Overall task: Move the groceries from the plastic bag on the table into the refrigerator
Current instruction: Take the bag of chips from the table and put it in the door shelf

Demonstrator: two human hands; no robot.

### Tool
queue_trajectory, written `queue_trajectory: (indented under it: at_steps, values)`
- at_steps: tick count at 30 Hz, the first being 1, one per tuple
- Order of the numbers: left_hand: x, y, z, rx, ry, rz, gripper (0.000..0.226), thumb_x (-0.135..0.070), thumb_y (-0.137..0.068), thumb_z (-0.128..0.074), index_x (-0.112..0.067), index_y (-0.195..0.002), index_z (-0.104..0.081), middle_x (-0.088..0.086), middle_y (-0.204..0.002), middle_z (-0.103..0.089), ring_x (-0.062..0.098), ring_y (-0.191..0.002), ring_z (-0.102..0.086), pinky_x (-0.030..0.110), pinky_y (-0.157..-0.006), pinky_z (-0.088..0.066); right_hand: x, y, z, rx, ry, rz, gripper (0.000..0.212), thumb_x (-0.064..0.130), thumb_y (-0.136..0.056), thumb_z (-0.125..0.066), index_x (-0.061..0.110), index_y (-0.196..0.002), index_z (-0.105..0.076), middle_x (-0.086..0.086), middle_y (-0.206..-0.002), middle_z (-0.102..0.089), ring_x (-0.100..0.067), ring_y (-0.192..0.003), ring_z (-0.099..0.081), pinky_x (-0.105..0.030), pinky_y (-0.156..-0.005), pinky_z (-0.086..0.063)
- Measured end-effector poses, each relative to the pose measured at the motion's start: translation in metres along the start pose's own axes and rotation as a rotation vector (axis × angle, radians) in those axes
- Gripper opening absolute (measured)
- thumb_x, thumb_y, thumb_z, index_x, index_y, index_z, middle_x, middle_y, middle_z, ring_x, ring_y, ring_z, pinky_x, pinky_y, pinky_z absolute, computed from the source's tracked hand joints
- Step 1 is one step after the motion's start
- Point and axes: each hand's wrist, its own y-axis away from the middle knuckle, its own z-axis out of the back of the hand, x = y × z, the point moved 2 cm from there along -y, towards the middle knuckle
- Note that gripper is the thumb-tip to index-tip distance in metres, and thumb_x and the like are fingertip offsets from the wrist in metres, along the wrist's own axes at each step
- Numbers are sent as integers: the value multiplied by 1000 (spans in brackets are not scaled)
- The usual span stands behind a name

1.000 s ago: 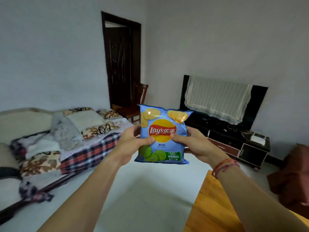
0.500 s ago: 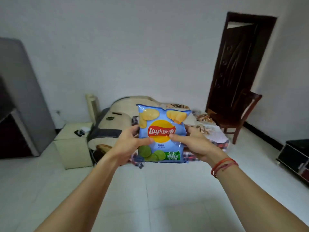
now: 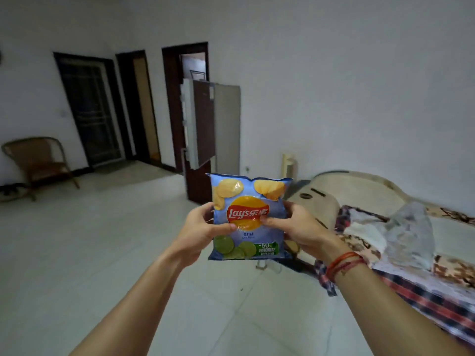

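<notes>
A light-blue Lay's chip bag [image 3: 248, 201] is held upright at chest height in front of me. My left hand [image 3: 199, 227] grips its left edge, thumb on the front. My right hand [image 3: 295, 226] grips its right edge, thumb pressed on the logo. Behind the bag, against the far wall, stands the refrigerator [image 3: 226, 129], grey with a dark front; its upper door [image 3: 201, 124] hangs open towards the left. The table and the plastic bag are out of view.
A sofa [image 3: 359, 196] covered with plaid and patterned blankets fills the right side. At the far left stands a wicker chair [image 3: 38, 163]. Dark doorways [image 3: 90, 111] line the left wall. White tiled floor [image 3: 102, 253] stretches between me and the refrigerator.
The view has swung left across the room: the TV stand, then the wooden chair and door slid out of sight, and the refrigerator came to the centre. Both hands kept hold of the chip bag.
</notes>
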Motion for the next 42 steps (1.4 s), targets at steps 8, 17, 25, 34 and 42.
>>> queue_trajectory:
  at_steps: [8,17,25,34,42]
  values:
    - [-6,42,104,-222,-8,11,42,12,-74,-74,-7,-111,-66,9,-102,-76,25,-91,-73,29,-69,-58,-1,-55,-107,244,11,2,32,11,-84,-76,21,-113,-66,-1,-101,-79,-21,-93,-76,-34,-73,-61]
    - [-3,51,167,-280,12,22,41,6,-75,-76,-11,-111,-65,4,-102,-76,23,-94,-73,29,-68,-58,-12,-93,-170,307,6,-14,48,15,-86,-77,18,-130,-58,-2,-111,-76,-22,-97,-75,-39,-78,-61]
    - [8,49,222,-331,38,19,42,0,-76,-78,-10,-114,-65,6,-106,-75,25,-97,-72,34,-72,-59,-17,-119,-221,329,-3,-1,49,17,-86,-76,18,-131,-56,-1,-111,-76,-20,-96,-75,-34,-73,-61]
    - [27,20,290,-373,26,40,44,-7,-74,-79,-10,-116,-65,7,-108,-74,26,-100,-72,40,-79,-59,-32,-179,-269,352,35,7,42,11,-86,-75,17,-125,-59,-3,-111,-75,-21,-96,-75,-39,-76,-62]
    - [51,-62,354,-406,8,45,45,-8,-73,-80,-8,-115,-65,8,-109,-74,27,-100,-71,39,-77,-59,-50,-288,-297,384,25,-6,46,12,-86,-75,14,-128,-58,-4,-111,-75,-21,-94,-75,-36,-71,-62]
